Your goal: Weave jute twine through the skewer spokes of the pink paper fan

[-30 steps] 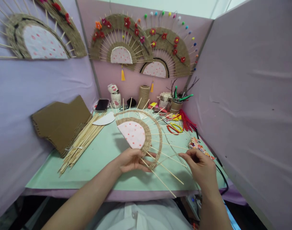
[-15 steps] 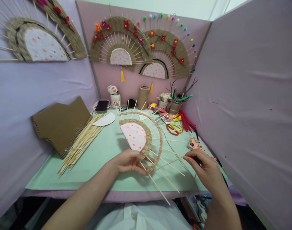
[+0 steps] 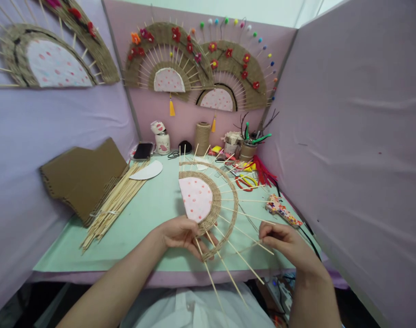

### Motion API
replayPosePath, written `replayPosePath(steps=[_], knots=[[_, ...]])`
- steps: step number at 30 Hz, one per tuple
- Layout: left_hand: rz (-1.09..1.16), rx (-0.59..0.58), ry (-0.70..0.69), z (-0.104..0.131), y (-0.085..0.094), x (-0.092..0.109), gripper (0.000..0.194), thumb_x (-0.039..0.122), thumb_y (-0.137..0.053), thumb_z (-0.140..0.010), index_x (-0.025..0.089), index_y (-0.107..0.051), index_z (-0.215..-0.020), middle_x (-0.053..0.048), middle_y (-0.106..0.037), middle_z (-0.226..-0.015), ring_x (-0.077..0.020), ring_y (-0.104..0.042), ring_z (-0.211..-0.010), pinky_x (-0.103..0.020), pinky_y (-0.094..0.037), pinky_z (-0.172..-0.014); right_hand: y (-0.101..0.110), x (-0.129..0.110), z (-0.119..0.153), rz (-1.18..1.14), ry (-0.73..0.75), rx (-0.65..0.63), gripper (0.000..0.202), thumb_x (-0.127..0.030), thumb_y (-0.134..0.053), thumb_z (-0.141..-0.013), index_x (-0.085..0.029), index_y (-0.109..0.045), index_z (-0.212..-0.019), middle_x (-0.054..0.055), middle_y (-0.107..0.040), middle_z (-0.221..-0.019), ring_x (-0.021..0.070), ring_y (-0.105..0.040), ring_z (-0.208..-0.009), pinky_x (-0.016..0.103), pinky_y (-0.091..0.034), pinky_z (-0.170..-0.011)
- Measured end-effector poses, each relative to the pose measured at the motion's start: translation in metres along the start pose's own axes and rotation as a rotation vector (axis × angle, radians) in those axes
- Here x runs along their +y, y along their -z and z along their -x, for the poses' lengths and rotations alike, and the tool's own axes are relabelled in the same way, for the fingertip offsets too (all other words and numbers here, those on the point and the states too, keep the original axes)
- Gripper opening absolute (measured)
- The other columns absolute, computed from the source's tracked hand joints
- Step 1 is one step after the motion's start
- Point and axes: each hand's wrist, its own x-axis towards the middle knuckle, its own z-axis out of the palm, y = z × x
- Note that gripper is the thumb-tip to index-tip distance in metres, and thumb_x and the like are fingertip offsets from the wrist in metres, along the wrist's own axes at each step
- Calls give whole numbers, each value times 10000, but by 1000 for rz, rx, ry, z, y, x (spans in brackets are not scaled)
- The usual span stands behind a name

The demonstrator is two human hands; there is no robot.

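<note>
My left hand (image 3: 184,234) grips the lower end of a half-round fan frame (image 3: 215,205), its thumb on the twine band near the spotted centre and fingers behind. The frame has a pink-dotted white half disc (image 3: 196,198), an inner woven twine band, thin sticks radiating to the right and a narrower outer twine band. To the right, my right hand (image 3: 279,239) pinches a strand of twine (image 3: 247,248) that runs to the lower part of the outer band. The strand hangs a little loose between band and fingertips.
Bundled sticks (image 3: 115,205), cardboard (image 3: 84,177) and a white half disc (image 3: 146,170) lie left. A twine spool (image 3: 202,138), a jar (image 3: 162,142) and a tool pot (image 3: 248,150) stand behind. Scissors (image 3: 246,182) and a floral-patterned glue gun (image 3: 282,210) lie right. Finished fans (image 3: 170,54) hang behind.
The fan frame has turned slightly clockwise and shifted right in my left hand. My right hand has moved slightly lower, and the strand now looks slacker.
</note>
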Motion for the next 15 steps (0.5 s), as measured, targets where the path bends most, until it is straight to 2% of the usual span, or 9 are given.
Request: replayPosePath(steps=[2, 5, 7, 11, 15], knots=[[12, -2, 12, -1, 0, 0, 536, 98, -504, -659, 136, -482, -1193, -154, -672, -987, -316, -675, -785, -396, -544, -600, -10, 4, -10, 9, 1, 111, 202, -341, -605, -757, -165, -571, -663, 4, -495, -642, 126, -442, -616, 246, -363, -583], [29, 0, 6, -2, 1, 0, 541, 99, -510, -663, 144, -476, -1201, -144, -681, -965, -320, -671, -811, -395, -545, -608, -33, 9, -27, 0, 18, 401, 206, -370, -603, -749, -172, -569, -704, 11, -523, -667, 133, -459, -628, 244, -374, -580], [36, 4, 0, -2, 1, -1, 517, 96, -515, -666, 140, -495, -1182, -142, -683, -958, -312, -670, -822, -391, -547, -620, -50, 12, -39, -31, 24, 542, 221, -390, -595, -746, -171, -573, -725, 15, -538, -665, 132, -460, -611, 243, -378, -559], [29, 16, -39, -1, 0, -1, 438, 73, -526, -657, 122, -557, -1092, -146, -674, -990, -294, -661, -860, -398, -547, -649, -73, 15, -57, -135, 17, 634, 240, -409, -579, -748, -170, -571, -770, -6, -507, -594, 116, -420, -532, 232, -351, -485], [38, 0, -87, 1, -2, -1, 417, 57, -524, -652, 134, -573, -1059, -137, -660, -1039, -285, -660, -869, -397, -545, -661, -74, 12, -61, -162, 19, 661, 252, -423, -585, -736, -174, -560, -765, -26, -476, -560, 102, -387, -484, 227, -328, -455]])
